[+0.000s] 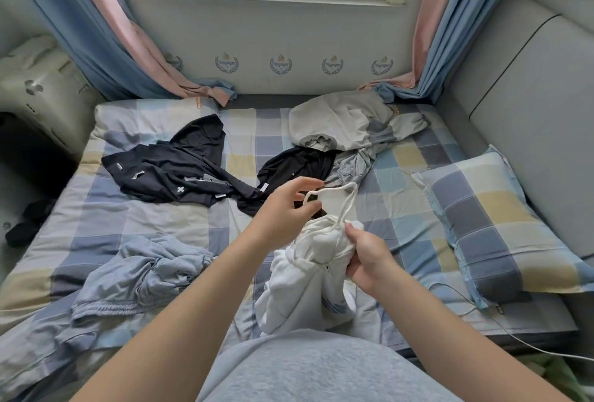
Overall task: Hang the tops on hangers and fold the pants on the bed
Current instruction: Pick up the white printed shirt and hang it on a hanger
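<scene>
A bunched white garment (308, 282) with a white drawstring (342, 209) hangs over the near edge of the checked bed (401, 209). My right hand (369, 257) grips its gathered top. My left hand (289, 205) pinches the drawstring's loop, lifted above the fabric. On the bed lie a black top (167, 167) at the left, another black garment (295, 167) in the middle, a beige and grey top (347, 125) at the back, and light blue pants (144, 276) at the near left. No hanger is in view.
A checked pillow (495, 225) leans at the right against a grey padded headboard (530, 96). Blue and pink curtains (106, 32) hang at both sides of the window. A white cable (501, 324) runs off the bed's near right corner. Dark clothing (29, 221) lies on the floor at left.
</scene>
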### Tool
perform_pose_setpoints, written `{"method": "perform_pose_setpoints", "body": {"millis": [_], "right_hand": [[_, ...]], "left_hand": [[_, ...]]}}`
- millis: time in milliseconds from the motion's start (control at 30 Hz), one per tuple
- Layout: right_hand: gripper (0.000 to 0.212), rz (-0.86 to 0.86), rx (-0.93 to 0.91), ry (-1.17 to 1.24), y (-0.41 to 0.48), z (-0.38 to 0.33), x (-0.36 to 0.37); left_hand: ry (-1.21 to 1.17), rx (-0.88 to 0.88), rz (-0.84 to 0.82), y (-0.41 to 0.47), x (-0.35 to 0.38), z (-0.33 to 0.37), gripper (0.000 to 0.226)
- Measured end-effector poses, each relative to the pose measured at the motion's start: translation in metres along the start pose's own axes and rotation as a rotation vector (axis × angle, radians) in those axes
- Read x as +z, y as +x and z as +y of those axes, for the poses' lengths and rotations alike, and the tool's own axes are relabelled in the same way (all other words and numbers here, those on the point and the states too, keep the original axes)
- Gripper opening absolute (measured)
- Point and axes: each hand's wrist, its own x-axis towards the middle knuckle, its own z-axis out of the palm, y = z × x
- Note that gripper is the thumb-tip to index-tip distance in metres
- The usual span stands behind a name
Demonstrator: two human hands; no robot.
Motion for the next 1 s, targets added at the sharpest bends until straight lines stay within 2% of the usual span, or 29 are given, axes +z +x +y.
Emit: {"method": "perform_pose_setpoints", "body": {"millis": [100, 167, 233, 300, 333, 400, 467, 500, 533, 600, 667, 767, 800, 833, 900, 933, 967, 1000], "right_hand": [[0.034, -0.017, 0.025, 0.067, -0.003, 0.003, -0.002], [0.031, -0.023, 0.032, 0.089, -0.005, 0.002, -0.002], [0.031, -0.027, 0.039, 0.109, -0.006, 0.001, -0.001], [0.032, -0.032, 0.038, 0.127, -0.008, 0.0, 0.001], [0.033, -0.035, 0.034, 0.135, -0.009, 0.0, 0.001], [0.032, -0.038, 0.017, 0.16, -0.009, -0.002, 0.0], [0.03, -0.026, -0.008, 0.193, -0.008, -0.004, -0.002], [0.029, -0.014, -0.02, 0.209, -0.007, -0.004, -0.003], [0.028, -0.001, -0.029, 0.223, -0.005, -0.005, -0.005], [0.027, 0.017, -0.033, 0.241, -0.003, -0.004, -0.007], [0.028, 0.018, -0.031, 0.24, -0.002, -0.002, -0.008], [0.027, 0.0, -0.033, 0.22, -0.004, 0.0, -0.007], [0.028, -0.011, -0.03, 0.214, -0.005, 0.001, -0.007], [0.028, -0.022, -0.028, 0.207, -0.005, 0.002, -0.006], [0.029, -0.042, -0.022, 0.195, -0.008, 0.004, -0.005], [0.029, -0.054, -0.018, 0.19, -0.01, 0.005, -0.004], [0.03, -0.067, -0.015, 0.185, -0.012, 0.006, -0.003], [0.032, -0.078, -0.017, 0.178, -0.013, 0.006, -0.002]], "left_hand": [[0.124, -0.222, -0.052, -0.005, 0.004, -0.024, 0.046], [0.123, -0.352, -0.171, -0.015, 0.011, -0.04, 0.05], [0.086, -0.417, -0.29, -0.024, 0.022, -0.052, 0.042], [0.04, -0.426, -0.295, -0.028, 0.033, -0.063, 0.028], [-0.013, -0.432, -0.24, -0.029, 0.037, -0.069, 0.022], [-0.183, -0.496, -0.02, -0.028, 0.037, -0.08, 0.012], [-0.336, -0.634, 0.263, -0.026, 0.028, -0.095, 0.015], [-0.368, -0.71, 0.361, -0.027, 0.023, -0.104, 0.023], [-0.356, -0.778, 0.397, -0.031, 0.019, -0.115, 0.033], [-0.268, -0.881, 0.324, -0.04, 0.017, -0.126, 0.043], [-0.103, -0.903, 0.241, -0.049, 0.021, -0.129, 0.047], [0.194, -0.89, 0.176, -0.058, 0.027, -0.127, 0.102], [0.265, -0.87, 0.181, -0.058, 0.029, -0.125, 0.112], [0.316, -0.83, 0.193, -0.058, 0.031, -0.121, 0.111], [0.319, -0.726, 0.209, -0.051, 0.032, -0.115, 0.083], [0.235, -0.71, 0.177, -0.047, 0.031, -0.11, 0.066], [0.107, -0.735, 0.125, -0.043, 0.031, -0.102, 0.063], [-0.011, -0.801, 0.046, -0.041, 0.03, -0.096, 0.069]]}}
